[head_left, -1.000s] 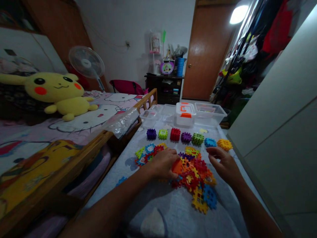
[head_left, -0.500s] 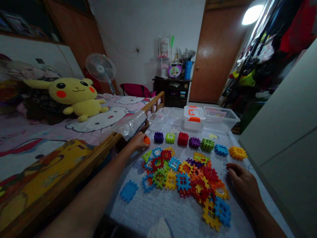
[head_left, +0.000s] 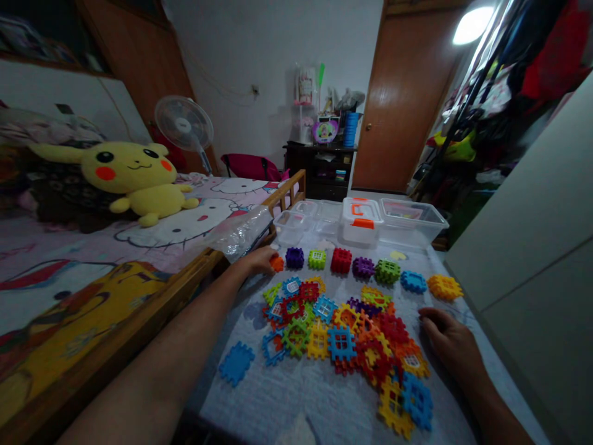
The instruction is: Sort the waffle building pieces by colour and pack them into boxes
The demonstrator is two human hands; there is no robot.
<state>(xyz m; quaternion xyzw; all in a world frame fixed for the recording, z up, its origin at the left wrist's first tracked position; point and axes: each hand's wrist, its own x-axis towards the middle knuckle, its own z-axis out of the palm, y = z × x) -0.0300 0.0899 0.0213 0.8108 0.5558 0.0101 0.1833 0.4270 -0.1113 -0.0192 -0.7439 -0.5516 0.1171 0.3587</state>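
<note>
Hands well apart; left hand point(head_left: 260, 261) has fingers closed on orange piece point(head_left: 277, 264), at left end of stack row point(head_left: 341, 261), just beside dark purple stack point(head_left: 294, 258); right hand point(head_left: 450, 339) near mixed pile point(head_left: 319, 339), on its right, fingers curled, can't tell if they meet; lone blue piece point(head_left: 236, 363) left of pile, on pale blue cloth point(head_left: 273, 398)

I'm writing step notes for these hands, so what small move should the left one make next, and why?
I'd probably have the left hand let go of the orange piece. It appears lined up at the left end of the row of stacks, beside the dark purple one, and more orange pieces lie in the loose pile.
</note>
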